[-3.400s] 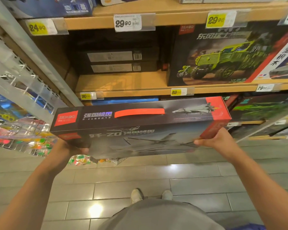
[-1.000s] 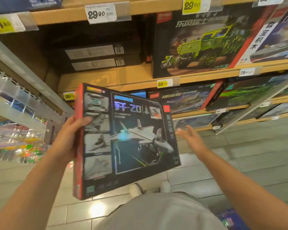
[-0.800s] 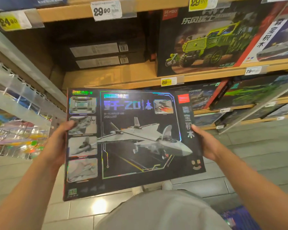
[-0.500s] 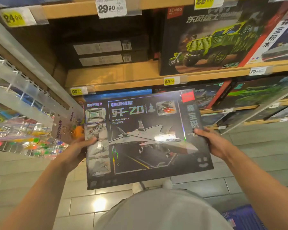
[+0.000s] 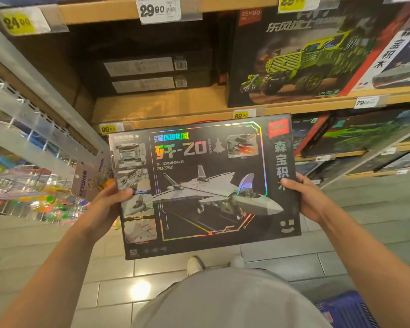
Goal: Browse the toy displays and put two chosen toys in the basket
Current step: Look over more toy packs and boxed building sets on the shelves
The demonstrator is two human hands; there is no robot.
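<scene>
Though partly visible, basket (image 5: 348, 308) cut off.

The jet box (image 5: 204, 185) sits in the middle of the frame, the left hand (image 5: 107, 207) at its left edge and the right hand (image 5: 310, 200) at its right edge. Behind it are the shelves (image 5: 166, 107) — the truck box (image 5: 301, 58) upper right. The basket (image 5: 346, 311) lies lower right, on the floor (image 5: 33, 247).

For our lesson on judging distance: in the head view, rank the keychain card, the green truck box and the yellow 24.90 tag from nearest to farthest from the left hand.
1. Keychain card, hanging just up-left of the left hand.
2. Yellow 24.90 tag, top-left shelf edge.
3. Green truck box, upper right shelf.
</scene>
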